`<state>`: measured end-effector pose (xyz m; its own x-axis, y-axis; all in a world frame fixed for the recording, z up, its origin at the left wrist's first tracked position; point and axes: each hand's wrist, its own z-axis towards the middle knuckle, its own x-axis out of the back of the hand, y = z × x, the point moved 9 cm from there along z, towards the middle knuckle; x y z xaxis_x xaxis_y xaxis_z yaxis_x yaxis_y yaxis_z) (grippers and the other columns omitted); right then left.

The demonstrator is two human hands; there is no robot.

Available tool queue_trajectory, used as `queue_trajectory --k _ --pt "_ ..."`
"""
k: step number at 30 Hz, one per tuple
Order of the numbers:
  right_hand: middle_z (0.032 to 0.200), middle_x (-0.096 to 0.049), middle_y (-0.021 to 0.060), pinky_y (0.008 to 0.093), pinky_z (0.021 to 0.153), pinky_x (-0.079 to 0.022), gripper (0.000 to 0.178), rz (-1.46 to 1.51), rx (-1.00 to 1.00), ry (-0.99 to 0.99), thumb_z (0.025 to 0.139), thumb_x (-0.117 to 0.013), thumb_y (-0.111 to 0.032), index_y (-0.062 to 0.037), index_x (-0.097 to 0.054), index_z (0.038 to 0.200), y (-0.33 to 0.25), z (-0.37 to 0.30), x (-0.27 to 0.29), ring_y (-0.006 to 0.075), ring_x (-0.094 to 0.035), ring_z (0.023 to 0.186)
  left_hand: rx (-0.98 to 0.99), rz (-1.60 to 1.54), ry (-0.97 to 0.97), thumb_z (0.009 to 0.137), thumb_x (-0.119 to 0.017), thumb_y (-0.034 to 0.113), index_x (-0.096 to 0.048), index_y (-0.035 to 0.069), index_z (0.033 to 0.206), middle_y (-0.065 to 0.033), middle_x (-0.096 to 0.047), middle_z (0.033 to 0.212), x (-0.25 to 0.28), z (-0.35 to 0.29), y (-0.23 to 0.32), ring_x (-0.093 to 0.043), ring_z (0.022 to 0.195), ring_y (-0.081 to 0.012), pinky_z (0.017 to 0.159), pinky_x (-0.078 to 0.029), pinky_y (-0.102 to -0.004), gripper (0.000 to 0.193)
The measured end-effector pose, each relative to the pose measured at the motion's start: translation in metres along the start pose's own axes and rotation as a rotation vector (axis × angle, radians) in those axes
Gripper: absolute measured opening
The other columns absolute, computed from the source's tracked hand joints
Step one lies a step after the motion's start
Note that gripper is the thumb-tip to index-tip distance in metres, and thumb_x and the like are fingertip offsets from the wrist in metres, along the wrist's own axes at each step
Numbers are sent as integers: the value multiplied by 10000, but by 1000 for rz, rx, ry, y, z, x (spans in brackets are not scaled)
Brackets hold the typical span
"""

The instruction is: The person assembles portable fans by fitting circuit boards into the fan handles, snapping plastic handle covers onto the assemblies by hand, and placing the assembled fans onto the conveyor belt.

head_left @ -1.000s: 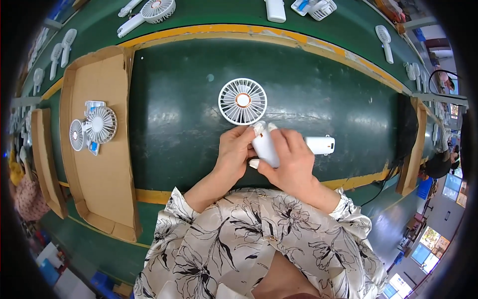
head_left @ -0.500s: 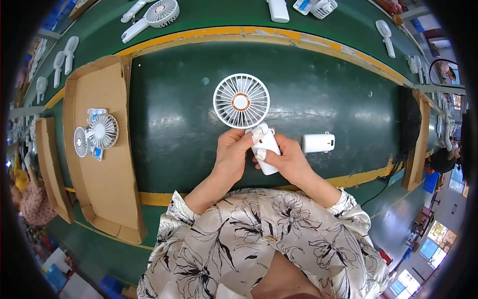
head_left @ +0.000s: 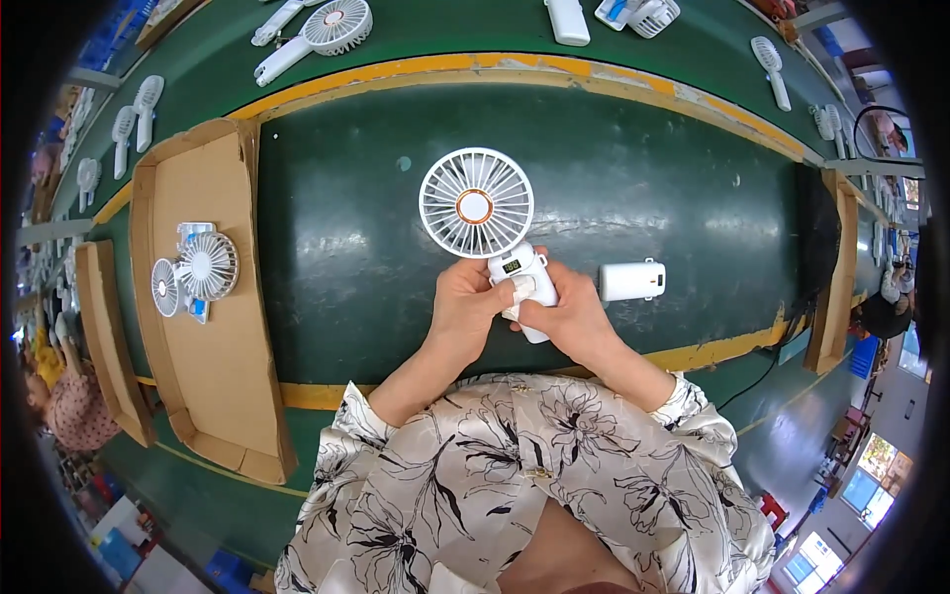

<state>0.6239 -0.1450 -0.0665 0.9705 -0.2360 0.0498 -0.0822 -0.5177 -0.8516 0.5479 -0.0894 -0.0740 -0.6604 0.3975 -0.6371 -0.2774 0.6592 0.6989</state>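
Both my hands hold a white handheld fan [head_left: 526,206] above the green bench, its round slatted head pointing away from me. My left hand [head_left: 465,309] is closed round the handle's left side, with its wrapped thumb pressed on the front. From the right, my right hand [head_left: 579,322] grips the lower handle, thumb across it; its fingers behind are hidden. A small dark display near the top of the handle is lit. To the right of my right hand lies a white handle-shaped piece [head_left: 631,281] on the bench.
At the left, a shallow cardboard tray [head_left: 223,396] holds fan parts [head_left: 210,265] with blue pieces. Beyond a yellow-edged ledge [head_left: 475,61], more white fans [head_left: 336,28] lie on a green surface. A black cloth-like thing [head_left: 815,238] hangs at the right end.
My left thumb has slid down the handle, uncovering the display, which now shows lit. The fan head has shifted very slightly left. Both hands keep their hold.
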Motion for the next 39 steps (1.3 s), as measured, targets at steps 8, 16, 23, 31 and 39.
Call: queue_trajectory --k 8,16,23,31,39 --pt "798 -607 73 234 558 -473 249 85 -15 1 722 -585 -19 41 -525 955 2 2 0 112 -589 643 4 47 17 766 -561 20 -478 -58 1144 -175 -588 1048 5 5 -4 -598 884 -205 781 -479 -297 394" --pt "889 -610 127 262 596 -515 346 366 -51 -172 749 -597 -21 37 -484 1071 -8 -3 15 179 -624 702 -104 253 109 845 -500 94 -514 -58 1106 -100 -591 983 17 6 6 -577 864 -159 711 -483 -279 302" --pt "906 -610 119 257 592 -507 381 279 71 -12 707 -552 25 37 -509 1085 -42 5 67 171 -622 732 -43 363 111 859 -443 22 -506 -48 1113 -181 -604 962 11 11 4 -611 794 -214 684 -497 -274 271" --pt "976 -579 195 374 775 -447 462 -420 557 1028 694 -600 -129 -20 -487 1128 -111 0 221 338 -565 903 -83 367 105 839 -449 -29 -514 -37 1099 -191 -604 955 14 9 6 -612 781 -217 663 -515 -281 268" --pt "983 -476 198 464 718 -436 409 -981 227 1469 735 -588 -233 -36 -456 1069 -119 112 417 367 -492 908 -108 534 53 840 -468 -16 -503 -21 1115 -141 -616 966 11 9 -5 -615 783 -165 591 -513 -242 278"
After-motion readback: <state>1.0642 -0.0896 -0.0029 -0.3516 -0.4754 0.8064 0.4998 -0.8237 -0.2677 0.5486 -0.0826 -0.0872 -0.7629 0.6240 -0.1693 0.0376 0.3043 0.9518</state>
